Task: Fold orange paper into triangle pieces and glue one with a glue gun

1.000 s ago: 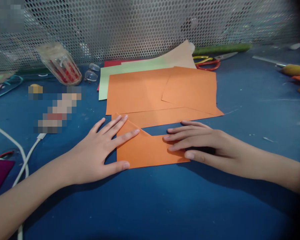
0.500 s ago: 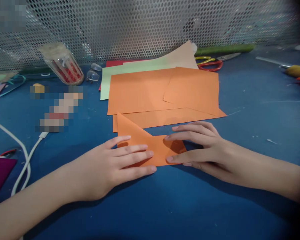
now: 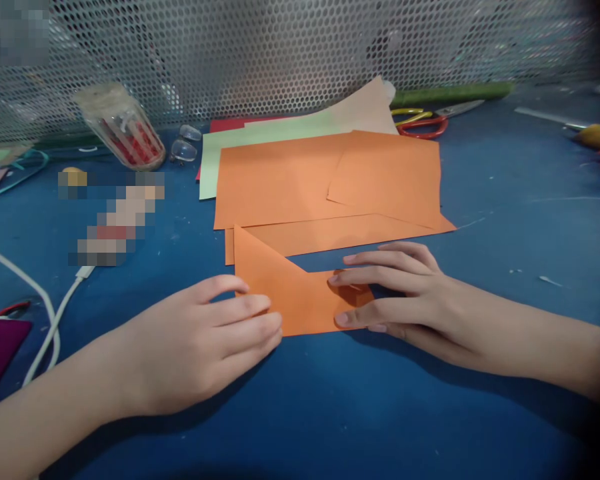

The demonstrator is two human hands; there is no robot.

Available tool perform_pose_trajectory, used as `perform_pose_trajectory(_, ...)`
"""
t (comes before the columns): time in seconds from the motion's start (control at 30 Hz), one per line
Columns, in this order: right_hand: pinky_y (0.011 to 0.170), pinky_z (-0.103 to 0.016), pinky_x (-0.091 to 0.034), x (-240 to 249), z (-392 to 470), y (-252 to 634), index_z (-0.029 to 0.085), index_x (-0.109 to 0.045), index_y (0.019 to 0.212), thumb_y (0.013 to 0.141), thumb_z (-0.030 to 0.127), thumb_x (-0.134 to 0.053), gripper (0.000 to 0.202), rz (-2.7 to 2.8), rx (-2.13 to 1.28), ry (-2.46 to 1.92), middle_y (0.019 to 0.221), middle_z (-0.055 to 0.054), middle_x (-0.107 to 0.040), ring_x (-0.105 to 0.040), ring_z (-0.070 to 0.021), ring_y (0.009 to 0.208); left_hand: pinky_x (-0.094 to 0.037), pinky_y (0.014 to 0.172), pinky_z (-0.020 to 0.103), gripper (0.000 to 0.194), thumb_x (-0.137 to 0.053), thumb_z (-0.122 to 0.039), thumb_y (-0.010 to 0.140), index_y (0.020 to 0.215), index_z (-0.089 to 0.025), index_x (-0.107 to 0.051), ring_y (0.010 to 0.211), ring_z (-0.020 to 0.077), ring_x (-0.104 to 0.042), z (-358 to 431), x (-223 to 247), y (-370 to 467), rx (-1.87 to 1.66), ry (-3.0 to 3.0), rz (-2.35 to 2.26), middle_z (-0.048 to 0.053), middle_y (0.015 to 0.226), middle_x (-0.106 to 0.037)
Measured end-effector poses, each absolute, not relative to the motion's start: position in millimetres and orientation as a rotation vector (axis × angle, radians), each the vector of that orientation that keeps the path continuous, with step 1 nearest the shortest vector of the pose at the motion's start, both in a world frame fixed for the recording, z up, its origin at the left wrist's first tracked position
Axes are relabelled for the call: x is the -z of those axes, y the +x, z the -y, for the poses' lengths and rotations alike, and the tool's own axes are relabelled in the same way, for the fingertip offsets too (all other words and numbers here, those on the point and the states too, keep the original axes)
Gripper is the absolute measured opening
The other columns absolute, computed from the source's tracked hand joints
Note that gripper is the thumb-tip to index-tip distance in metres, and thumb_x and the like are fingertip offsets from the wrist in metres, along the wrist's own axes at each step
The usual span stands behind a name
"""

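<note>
A small orange paper point(image 3: 300, 303) lies in front of me on the blue table, with a slanted fold making a tall pointed flap at its left. My left hand point(image 3: 207, 343) is closed on the paper's lower left part, fingers curled over it; its thumb is hidden. On the right end, my right hand point(image 3: 410, 300) rests with its fingers apart, two fingertips touching the paper and the thumb at its lower edge. Just behind lie larger orange sheets point(image 3: 280, 180), overlapping one another.
Behind the orange sheets are a pale green sheet point(image 3: 210, 163) and scissors point(image 3: 423, 125) with red and yellow handles. A jar point(image 3: 125, 127) with red contents stands at back left. A white cable point(image 3: 40, 287) runs along the left. A perforated metal panel point(image 3: 280, 53) borders the back.
My left hand has drawn back to the left, its fingers going from spread flat to curled at the paper. My right hand has stayed almost in place.
</note>
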State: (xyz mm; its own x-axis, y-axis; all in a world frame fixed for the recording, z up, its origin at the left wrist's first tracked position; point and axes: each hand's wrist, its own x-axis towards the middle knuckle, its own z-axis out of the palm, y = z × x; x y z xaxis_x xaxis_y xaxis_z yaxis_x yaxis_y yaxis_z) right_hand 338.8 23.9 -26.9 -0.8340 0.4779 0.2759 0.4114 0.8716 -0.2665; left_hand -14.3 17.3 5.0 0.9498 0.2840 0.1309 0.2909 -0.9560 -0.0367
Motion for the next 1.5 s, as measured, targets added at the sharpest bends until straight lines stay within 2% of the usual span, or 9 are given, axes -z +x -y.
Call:
perform_pose_trajectory(0.13,0.104,-0.051,-0.050,27,-21,336,0.036,-0.075,0.134,0.114,0.019,-0.045,0.040,2.724,-0.262,-0.666,0.140,-0.007,-0.078,-0.070,-0.0270,0.134,-0.051,0.102,0.036,0.050,-0.034,-0.006,0.116,0.133,-0.024,-0.078,0.111,0.0209,-0.079,-18,-1,-11,0.255,-3.040,0.409,0.001,0.112,-0.088)
perform_pose_trajectory(0.23,0.101,-0.050,-0.048,27,-20,334,0.035,-0.073,0.134,0.112,0.013,-0.042,0.044,2.723,-0.247,-0.670,0.138,-0.008,-0.078,-0.072,-0.0255,0.130,-0.050,0.093,0.038,0.047,-0.036,-0.006,0.114,0.135,-0.020,-0.077,0.104,0.0221,-0.077,-20,-3,-7,0.226,-3.046,0.373,0.003,0.112,-0.087)
perform_pose_trajectory(0.4,0.101,-0.047,-0.045,28,-20,334,0.034,-0.069,0.136,0.110,0.009,-0.042,0.044,2.715,-0.235,-0.640,0.138,-0.008,-0.077,-0.072,-0.0220,0.129,-0.047,0.089,0.039,0.045,-0.039,-0.006,0.114,0.137,-0.022,-0.075,0.102,0.0213,-0.075,-19,-12,-2,0.140,-3.004,0.375,0.000,0.115,-0.086)
perform_pose_trajectory(0.7,0.104,-0.049,-0.044,29,-20,335,0.037,-0.066,0.138,0.113,0.014,-0.041,0.043,2.712,-0.271,-0.656,0.136,-0.008,-0.077,-0.073,-0.0223,0.129,-0.045,0.091,0.038,0.057,-0.030,0.004,0.111,0.134,-0.023,-0.075,0.106,0.0188,-0.076,-8,-22,-10,0.069,-2.956,0.430,-0.005,0.113,-0.087)
perform_pose_trajectory(0.97,0.103,-0.050,-0.046,29,-20,336,0.037,-0.065,0.140,0.113,0.014,-0.040,0.044,2.721,-0.279,-0.647,0.141,-0.008,-0.075,-0.072,-0.0241,0.131,-0.044,0.101,0.040,0.079,-0.027,0.016,0.092,0.139,-0.025,-0.077,0.110,0.0200,-0.078,7,-22,-38,-0.050,-2.958,0.599,-0.006,0.125,-0.086)
perform_pose_trajectory(1.2,0.104,-0.051,-0.047,29,-20,335,0.038,-0.066,0.140,0.110,0.010,-0.040,0.048,2.716,-0.312,-0.646,0.139,-0.008,-0.075,-0.074,-0.0233,0.126,-0.043,0.108,0.038,0.077,-0.031,0.011,0.094,0.143,-0.031,-0.074,0.113,0.0190,-0.078,22,-16,-67,0.043,-2.962,0.788,-0.007,0.128,-0.085)
perform_pose_trajectory(1.3,0.104,-0.050,-0.046,29,-19,334,0.037,-0.066,0.139,0.110,0.011,-0.040,0.047,2.706,-0.287,-0.646,0.137,-0.007,-0.076,-0.074,-0.0234,0.125,-0.043,0.110,0.039,0.067,-0.035,0.007,0.095,0.134,-0.027,-0.077,0.117,0.0210,-0.077,24,-17,-61,0.087,-2.973,0.816,-0.004,0.131,-0.084)
perform_pose_trajectory(1.4,0.100,-0.046,-0.048,25,-17,331,0.035,-0.067,0.137,0.108,0.007,-0.042,0.047,2.715,-0.200,-0.623,0.137,-0.007,-0.076,-0.074,-0.0235,0.124,-0.043,0.112,0.037,0.064,-0.034,0.010,0.094,0.125,-0.024,-0.078,0.122,0.0196,-0.074,25,-16,-43,0.120,-2.994,0.766,0.000,0.137,-0.081)
perform_pose_trajectory(1.5,0.094,-0.041,-0.050,17,-16,326,0.029,-0.067,0.134,0.103,0.002,-0.042,0.048,2.753,-0.110,-0.561,0.133,-0.006,-0.078,-0.075,-0.0217,0.115,-0.047,0.107,0.034,0.058,-0.034,0.008,0.098,0.130,-0.017,-0.076,0.115,0.0197,-0.075,25,-11,-22,0.218,-2.988,0.734,0.002,0.130,-0.084)
